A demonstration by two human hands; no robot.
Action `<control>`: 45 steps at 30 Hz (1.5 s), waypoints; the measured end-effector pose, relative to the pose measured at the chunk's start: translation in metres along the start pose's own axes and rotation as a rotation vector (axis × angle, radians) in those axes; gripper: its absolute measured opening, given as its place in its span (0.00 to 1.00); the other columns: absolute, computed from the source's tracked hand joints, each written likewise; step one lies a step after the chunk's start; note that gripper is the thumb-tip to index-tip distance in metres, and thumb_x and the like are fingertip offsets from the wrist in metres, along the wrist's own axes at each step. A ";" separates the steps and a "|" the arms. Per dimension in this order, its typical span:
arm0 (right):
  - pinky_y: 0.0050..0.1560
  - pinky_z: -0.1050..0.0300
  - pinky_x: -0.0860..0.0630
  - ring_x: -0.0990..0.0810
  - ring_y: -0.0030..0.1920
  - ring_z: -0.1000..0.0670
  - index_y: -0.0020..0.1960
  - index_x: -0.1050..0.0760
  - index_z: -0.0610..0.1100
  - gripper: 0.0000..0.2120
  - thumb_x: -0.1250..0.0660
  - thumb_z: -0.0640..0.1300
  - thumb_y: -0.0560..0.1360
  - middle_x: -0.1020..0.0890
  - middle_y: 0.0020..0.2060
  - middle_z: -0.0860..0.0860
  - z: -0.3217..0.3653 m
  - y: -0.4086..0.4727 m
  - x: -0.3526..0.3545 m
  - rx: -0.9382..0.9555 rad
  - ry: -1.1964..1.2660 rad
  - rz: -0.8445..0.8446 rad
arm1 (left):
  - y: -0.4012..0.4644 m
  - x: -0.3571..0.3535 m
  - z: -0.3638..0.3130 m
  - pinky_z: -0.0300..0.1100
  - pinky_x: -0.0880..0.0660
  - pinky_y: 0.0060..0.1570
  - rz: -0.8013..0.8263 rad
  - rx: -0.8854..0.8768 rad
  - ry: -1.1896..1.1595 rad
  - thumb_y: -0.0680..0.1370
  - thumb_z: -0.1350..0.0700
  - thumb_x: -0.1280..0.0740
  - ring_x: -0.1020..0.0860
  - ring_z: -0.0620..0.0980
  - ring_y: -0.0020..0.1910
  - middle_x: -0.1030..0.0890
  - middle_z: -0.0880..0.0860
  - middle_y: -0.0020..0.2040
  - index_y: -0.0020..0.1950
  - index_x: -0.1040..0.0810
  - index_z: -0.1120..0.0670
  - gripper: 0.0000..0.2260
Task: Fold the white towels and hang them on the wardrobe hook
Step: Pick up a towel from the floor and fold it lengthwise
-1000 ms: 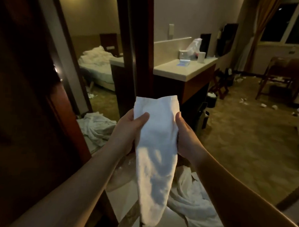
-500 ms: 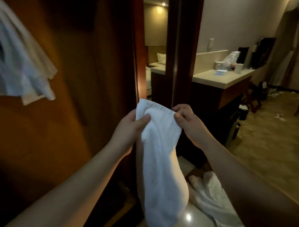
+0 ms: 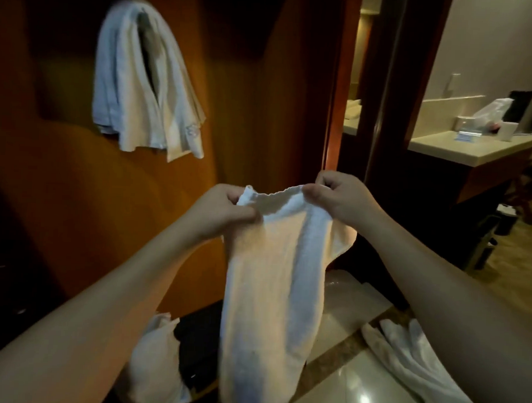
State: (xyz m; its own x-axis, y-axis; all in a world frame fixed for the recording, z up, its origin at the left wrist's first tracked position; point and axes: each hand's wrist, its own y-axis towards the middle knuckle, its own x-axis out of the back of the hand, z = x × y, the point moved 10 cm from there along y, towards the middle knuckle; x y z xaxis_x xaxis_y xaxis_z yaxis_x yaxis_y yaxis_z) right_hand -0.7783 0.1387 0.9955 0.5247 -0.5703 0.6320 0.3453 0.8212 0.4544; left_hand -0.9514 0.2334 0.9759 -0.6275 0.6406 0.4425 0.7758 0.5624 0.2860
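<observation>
I hold a folded white towel (image 3: 273,287) up in front of me, and it hangs down long and narrow. My left hand (image 3: 224,210) pinches its top left corner. My right hand (image 3: 338,195) pinches the top right corner, so the upper edge is stretched between them. On the brown wardrobe panel (image 3: 248,88) at upper left, other white towels (image 3: 145,83) hang draped from a hook that the cloth hides.
More white cloth lies on the shiny floor at lower right (image 3: 416,363) and at the wardrobe's foot (image 3: 157,358). A dark door frame (image 3: 385,84) stands to the right. Beyond it is a pale counter (image 3: 471,146) with small items.
The view has swung left, bringing the hung towels on the wardrobe fully into sight. Both hands have moved to the towel's top corners and spread its upper edge.
</observation>
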 end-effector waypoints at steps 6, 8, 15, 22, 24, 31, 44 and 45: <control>0.36 0.59 0.32 0.27 0.34 0.56 0.36 0.28 0.46 0.17 0.32 0.55 0.78 0.25 0.32 0.54 0.006 0.009 0.012 0.021 -0.008 -0.072 | -0.024 0.048 0.019 0.45 0.31 0.38 -0.071 0.105 0.252 0.71 0.50 0.22 0.27 0.45 0.36 0.26 0.45 0.36 0.42 0.30 0.47 0.15; 0.36 0.59 0.31 0.26 0.34 0.55 0.38 0.25 0.43 0.17 0.32 0.54 0.78 0.22 0.33 0.52 0.004 0.010 0.002 0.035 -0.051 -0.008 | -0.033 0.052 0.034 0.47 0.23 0.45 -0.007 0.253 0.369 0.71 0.48 0.23 0.21 0.46 0.44 0.21 0.45 0.46 0.52 0.28 0.43 0.17; 0.36 0.58 0.32 0.27 0.34 0.54 0.37 0.27 0.45 0.16 0.30 0.54 0.77 0.25 0.32 0.52 -0.010 0.008 -0.016 0.024 -0.087 0.051 | -0.068 0.057 0.076 0.47 0.21 0.50 0.266 0.502 0.505 0.70 0.45 0.22 0.15 0.48 0.44 0.13 0.50 0.46 0.51 0.18 0.45 0.13; 0.36 0.56 0.34 0.27 0.36 0.52 0.35 0.28 0.46 0.17 0.29 0.53 0.76 0.25 0.33 0.50 -0.054 0.001 -0.032 -0.039 -0.152 0.167 | -0.092 0.077 0.112 0.42 0.21 0.44 0.296 0.597 0.621 0.74 0.50 0.25 0.17 0.46 0.46 0.16 0.48 0.48 0.48 0.21 0.46 0.07; 0.36 0.55 0.35 0.29 0.36 0.51 0.35 0.29 0.46 0.17 0.28 0.52 0.76 0.26 0.33 0.50 -0.062 0.001 -0.038 -0.039 -0.207 0.227 | -0.095 0.085 0.120 0.47 0.20 0.49 0.265 0.621 0.594 0.75 0.53 0.25 0.18 0.49 0.48 0.17 0.51 0.50 0.50 0.20 0.50 0.07; 0.37 0.58 0.33 0.27 0.39 0.54 0.44 0.25 0.50 0.11 0.26 0.54 0.73 0.23 0.39 0.52 -0.088 -0.008 -0.057 -0.010 -0.419 0.441 | -0.103 0.119 0.137 0.43 0.29 0.44 -0.173 0.574 0.016 0.75 0.62 0.29 0.22 0.52 0.46 0.17 0.51 0.40 0.42 0.18 0.54 0.04; 0.36 0.59 0.33 0.24 0.40 0.51 0.53 0.25 0.49 0.06 0.38 0.50 0.83 0.23 0.41 0.51 -0.155 -0.031 -0.079 -0.242 -0.327 0.386 | -0.125 0.112 0.162 0.48 0.24 0.49 -0.370 0.529 -0.494 0.79 0.60 0.35 0.19 0.50 0.43 0.17 0.53 0.43 0.53 0.22 0.57 0.05; 0.37 0.59 0.33 0.23 0.40 0.50 0.53 0.25 0.49 0.06 0.38 0.50 0.83 0.23 0.41 0.51 -0.155 -0.034 -0.080 -0.246 -0.292 0.380 | -0.129 0.112 0.165 0.49 0.24 0.51 -0.405 0.520 -0.549 0.78 0.59 0.34 0.19 0.51 0.45 0.17 0.54 0.46 0.57 0.22 0.58 0.09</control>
State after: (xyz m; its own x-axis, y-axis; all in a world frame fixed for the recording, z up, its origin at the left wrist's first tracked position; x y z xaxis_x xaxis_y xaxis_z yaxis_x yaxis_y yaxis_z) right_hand -0.7116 0.1593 0.8318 0.4219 -0.1854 0.8875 0.3641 0.9311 0.0215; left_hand -1.1326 0.3193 0.8485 -0.8967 0.4255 -0.1224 0.4406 0.8847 -0.1521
